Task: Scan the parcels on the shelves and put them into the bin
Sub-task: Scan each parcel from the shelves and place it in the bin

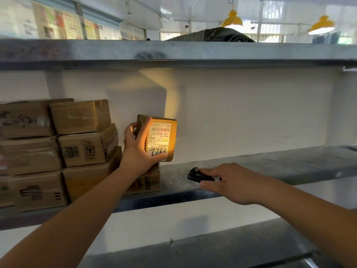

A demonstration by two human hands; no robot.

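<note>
The grey metal shelf [270, 167] carries a stack of brown taped cardboard boxes [58, 151] at 9 o'clock, piled approx. three high & two wide, w/ black stamped marks and scribbles on the fronts. One more brown box [148, 182] sits low at the stack's right end, just under the held parcel. On the shelf above [173, 53], at 12 o'clock, a dark grey bundle [216, 34] is seen over the edge.

The small brown cardboard parcel w/ white shipping label [160, 140] is held upright near centre, label facing the camera, lit yellow; "7786" is handwritten at the bottom of the label. It is gripped by the left hand [135, 147]: thumb laid along the label's lower edge, fingers [133, 125] wrapped round the left side & back, clamped on the parcel.

At 4 o'clock from the parcel, a small black handheld scanner [199, 176] is pinched by the right hand [231, 182], fingers curled on it, head pointed left-up toward the label. Scanner & parcel are apart.
</note>
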